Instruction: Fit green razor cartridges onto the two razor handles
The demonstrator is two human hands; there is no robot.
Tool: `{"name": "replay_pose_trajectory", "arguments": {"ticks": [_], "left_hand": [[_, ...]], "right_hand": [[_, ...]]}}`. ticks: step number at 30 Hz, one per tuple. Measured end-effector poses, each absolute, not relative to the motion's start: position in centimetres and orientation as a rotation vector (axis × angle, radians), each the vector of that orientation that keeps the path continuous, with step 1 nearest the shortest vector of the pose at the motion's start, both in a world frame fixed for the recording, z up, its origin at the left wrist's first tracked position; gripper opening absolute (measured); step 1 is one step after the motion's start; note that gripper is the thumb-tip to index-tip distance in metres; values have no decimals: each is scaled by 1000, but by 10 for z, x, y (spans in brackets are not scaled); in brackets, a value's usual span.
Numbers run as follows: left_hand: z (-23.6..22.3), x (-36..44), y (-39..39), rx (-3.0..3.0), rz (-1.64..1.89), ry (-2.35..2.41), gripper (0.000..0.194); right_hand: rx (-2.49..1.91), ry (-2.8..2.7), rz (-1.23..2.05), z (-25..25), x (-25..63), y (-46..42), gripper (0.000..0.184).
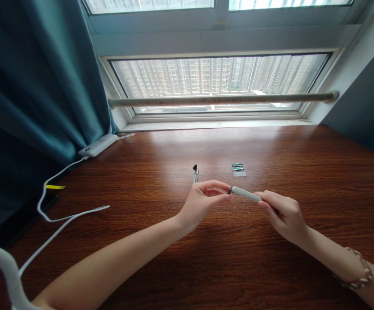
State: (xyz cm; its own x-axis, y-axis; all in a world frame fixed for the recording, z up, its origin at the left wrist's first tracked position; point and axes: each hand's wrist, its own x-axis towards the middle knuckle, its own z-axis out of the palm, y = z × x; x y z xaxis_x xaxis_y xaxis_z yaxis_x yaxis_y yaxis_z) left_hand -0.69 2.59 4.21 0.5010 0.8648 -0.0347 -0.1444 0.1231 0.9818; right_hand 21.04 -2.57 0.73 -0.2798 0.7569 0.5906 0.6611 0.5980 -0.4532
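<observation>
My right hand grips the rear end of a slim white razor handle above the wooden table. The handle points left, tilted slightly up, and a small dark piece sits at its front end. Thumb and fingertips of my left hand close on that dark piece; the fingers partly hide it. Just behind my left hand lies a second razor with a dark head, its lower end covered by the hand. Farther right rests a small clear case with green-striped blade cartridges.
A white power bank stands by the blue curtain at the left, with a white cable running from it across the table. A yellow strip lies near the cable. A metal rail crosses before the window.
</observation>
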Motion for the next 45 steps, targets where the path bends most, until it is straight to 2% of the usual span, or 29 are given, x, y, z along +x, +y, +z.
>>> {"name": "replay_pose_trajectory", "arguments": {"ticks": [10, 19, 29, 35, 45], "left_hand": [[42, -6, 27, 1294, 994, 684, 14], [44, -5, 26, 1160, 920, 582, 35], [41, -3, 23, 1185, 938, 511, 42], [42, -7, 25, 1191, 859, 571, 42], [47, -4, 22, 1156, 765, 587, 48]], "right_hand": [[-1123, -2038, 178, 8, 209, -27, 18], [-1108, -2021, 255, 11, 207, -28, 18], [-1203, -1943, 269, 8, 208, -25, 18], [-1077, -2065, 242, 10, 210, -27, 18], [-1142, -2016, 158, 8, 211, -25, 16]]}}
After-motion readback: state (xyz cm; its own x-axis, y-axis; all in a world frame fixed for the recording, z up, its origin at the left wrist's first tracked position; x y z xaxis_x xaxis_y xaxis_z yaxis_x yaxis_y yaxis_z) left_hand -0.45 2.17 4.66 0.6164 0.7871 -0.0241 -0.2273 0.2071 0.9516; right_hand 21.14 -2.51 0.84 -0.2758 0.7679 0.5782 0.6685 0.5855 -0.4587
